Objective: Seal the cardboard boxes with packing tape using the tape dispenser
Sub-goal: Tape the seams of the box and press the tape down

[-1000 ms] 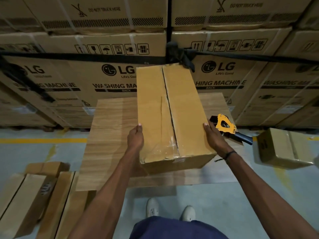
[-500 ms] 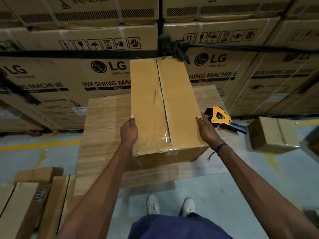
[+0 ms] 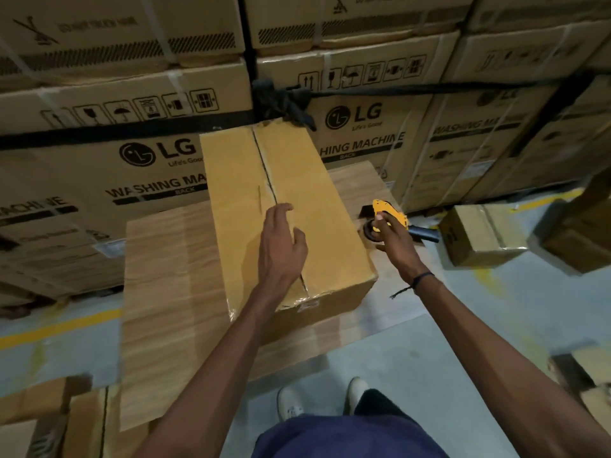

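A long cardboard box (image 3: pixel 291 206) lies on a wood-grain tabletop (image 3: pixel 172 292), and everything else is placed from it. Its top flaps are closed, meeting in a dark centre seam that runs the length of the lid; nothing of what is inside can be seen. Clear tape shows crinkled over the near end of the seam and down the front edge.

The left hand (image 3: pixel 281 246) is over the near half of the lid, just left of the seam, fingers straight and spread; whether the palm touches the cardboard cannot be told. This grip is loose and holds nothing.

Just off the box's right side, on the tabletop, sits the yellow tape dispenser (image 3: pixel 390 214) with its dark handle pointing away to the right. The right hand (image 3: pixel 393 241) has its fingers curled around the dispenser's body and tape roll, so that grip is closed on the tool.

Behind the box rises a wall of large washing-machine cartons (image 3: pixel 363 127) strapped with black bands. On the floor to the box's right lies a small closed carton (image 3: pixel 479 233), its contents hidden. Flattened cardboard sheets (image 3: pixel 49 421) lie on the floor to the box's lower left.
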`<control>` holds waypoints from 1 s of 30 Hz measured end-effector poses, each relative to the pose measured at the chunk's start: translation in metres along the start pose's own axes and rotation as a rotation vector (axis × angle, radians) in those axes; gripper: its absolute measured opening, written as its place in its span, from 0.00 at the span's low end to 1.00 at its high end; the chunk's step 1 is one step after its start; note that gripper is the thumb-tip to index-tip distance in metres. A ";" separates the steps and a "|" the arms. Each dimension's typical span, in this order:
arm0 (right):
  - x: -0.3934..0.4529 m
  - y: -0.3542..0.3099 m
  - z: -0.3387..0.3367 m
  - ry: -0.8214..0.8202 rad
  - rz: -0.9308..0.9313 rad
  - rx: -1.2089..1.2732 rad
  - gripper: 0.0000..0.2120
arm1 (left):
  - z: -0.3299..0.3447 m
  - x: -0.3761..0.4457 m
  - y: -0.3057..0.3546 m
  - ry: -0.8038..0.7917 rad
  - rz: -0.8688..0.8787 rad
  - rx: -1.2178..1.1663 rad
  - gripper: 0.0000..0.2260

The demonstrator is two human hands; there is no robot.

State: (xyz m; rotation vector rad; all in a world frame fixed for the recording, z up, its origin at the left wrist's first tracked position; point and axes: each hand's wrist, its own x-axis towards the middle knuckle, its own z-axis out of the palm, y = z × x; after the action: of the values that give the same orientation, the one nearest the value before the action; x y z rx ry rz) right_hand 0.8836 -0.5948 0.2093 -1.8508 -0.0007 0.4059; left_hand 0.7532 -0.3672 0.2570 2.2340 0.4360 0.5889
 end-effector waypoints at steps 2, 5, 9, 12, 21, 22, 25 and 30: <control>0.000 0.003 -0.021 0.068 -0.017 -0.011 0.19 | 0.019 0.007 0.023 -0.052 0.041 -0.049 0.17; 0.005 0.014 -0.052 0.168 -0.007 -0.053 0.15 | 0.050 0.018 0.050 -0.155 0.067 -0.099 0.15; 0.028 0.024 -0.087 0.189 0.000 -0.135 0.18 | 0.098 0.041 0.077 -0.308 0.003 -0.134 0.13; 0.058 0.030 -0.108 0.113 0.037 -0.241 0.23 | 0.137 0.067 0.091 -0.400 -0.073 -0.087 0.11; 0.177 0.103 -0.132 -0.229 0.002 -0.840 0.32 | 0.221 0.115 0.094 -0.507 -0.476 0.027 0.14; 0.181 0.102 -0.130 -0.258 -0.002 -0.879 0.31 | 0.224 0.115 0.092 -0.492 -0.519 0.017 0.16; 0.183 0.088 -0.121 -0.289 0.022 -0.972 0.33 | 0.230 0.114 0.086 -0.439 -0.593 0.018 0.09; 0.201 0.099 -0.115 -0.341 0.104 -1.161 0.33 | 0.232 0.102 0.073 -0.348 -0.653 0.031 0.08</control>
State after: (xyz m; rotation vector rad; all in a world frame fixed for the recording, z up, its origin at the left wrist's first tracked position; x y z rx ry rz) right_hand 1.0841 -0.6915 0.0922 -2.8894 -0.4597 0.9145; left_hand 0.9720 -0.5035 0.2020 1.9994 0.9341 -0.1467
